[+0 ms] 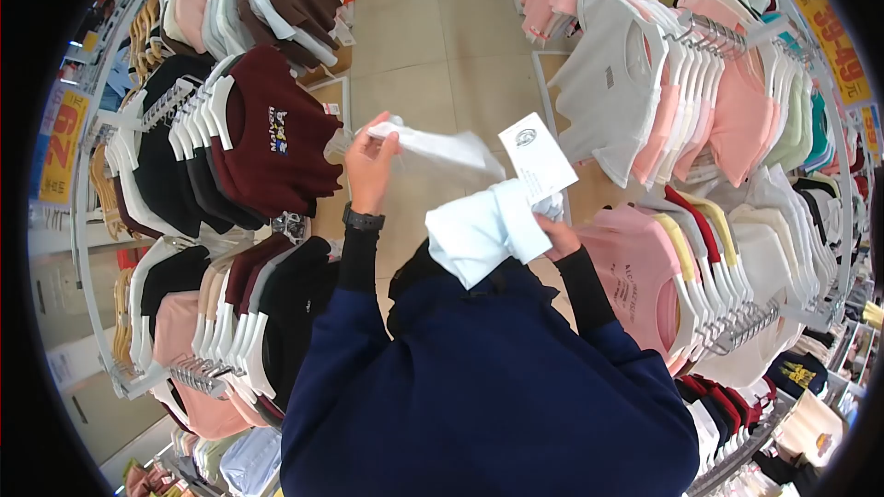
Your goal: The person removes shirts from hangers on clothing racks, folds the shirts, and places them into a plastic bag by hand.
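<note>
Over the aisle, my left hand (370, 164) is closed in a pinch on a whitish, partly see-through plastic bag (442, 149). The bag stretches to the right and its far end is blurred by motion. My right hand (558, 237) grips a folded pale blue garment (483, 228) from its right side, and the cloth covers some of the fingers. A white card tag (538, 158) with a round dark print stands up from the garment's upper edge. The bag's far end is close to the garment; whether they touch I cannot tell.
On the left, a rack holds a maroon top (276, 129) and dark shirts on white hangers. Racks on the right carry a light grey shirt (608, 74) and pink tops (635, 267). Tiled floor (405, 28) runs between them. Yellow price signs (63, 143) hang at the sides.
</note>
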### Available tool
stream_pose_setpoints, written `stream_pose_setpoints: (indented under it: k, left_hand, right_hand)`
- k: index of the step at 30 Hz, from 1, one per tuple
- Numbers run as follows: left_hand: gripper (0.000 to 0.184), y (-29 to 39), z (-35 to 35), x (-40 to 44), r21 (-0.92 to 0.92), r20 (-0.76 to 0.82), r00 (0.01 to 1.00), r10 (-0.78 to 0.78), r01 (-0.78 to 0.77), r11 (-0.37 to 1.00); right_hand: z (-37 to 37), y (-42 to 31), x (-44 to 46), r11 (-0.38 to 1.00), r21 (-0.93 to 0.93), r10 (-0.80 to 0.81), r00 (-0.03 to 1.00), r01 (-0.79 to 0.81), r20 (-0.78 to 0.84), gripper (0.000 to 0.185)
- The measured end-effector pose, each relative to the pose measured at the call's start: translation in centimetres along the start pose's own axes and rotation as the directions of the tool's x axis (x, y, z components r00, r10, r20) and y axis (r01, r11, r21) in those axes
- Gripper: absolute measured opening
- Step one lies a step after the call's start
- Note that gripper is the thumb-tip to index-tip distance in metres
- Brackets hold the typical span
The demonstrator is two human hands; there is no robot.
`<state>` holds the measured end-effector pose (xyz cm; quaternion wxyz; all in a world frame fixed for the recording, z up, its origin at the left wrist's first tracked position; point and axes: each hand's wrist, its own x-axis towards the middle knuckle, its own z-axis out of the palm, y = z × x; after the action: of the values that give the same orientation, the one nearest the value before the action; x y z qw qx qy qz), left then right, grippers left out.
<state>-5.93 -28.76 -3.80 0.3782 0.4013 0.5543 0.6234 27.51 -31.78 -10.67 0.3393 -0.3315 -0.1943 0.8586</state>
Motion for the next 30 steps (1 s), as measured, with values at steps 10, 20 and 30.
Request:
stream_pose_setpoints:
  k: [10,20,30]
  left_hand:
    - [0.028,-1.5,0.9,7.0,-0.125,-0.198,0.974,-0.109,0.085,0.988]
    - [0.019,-2.5,-0.9,16.5,-0.117,-0.096,0.995,-0.016,0.005,0.993]
    - [0.018,-2.2,-2.2,23.3,-0.143,0.043,0.999,-0.026,0.032,0.989]
  right_hand:
    - [3.3,-2.0,4.4,0.986,-0.155,-0.082,0.991,0.065,-0.107,0.065]
    - [7.6,-3.4,11.9,0.867,-0.143,-0.495,0.786,0.478,-0.370,0.060]
    - [5.0,-4.7,14.9,0.913,-0.164,-0.408,0.843,0.374,-0.349,0.063]
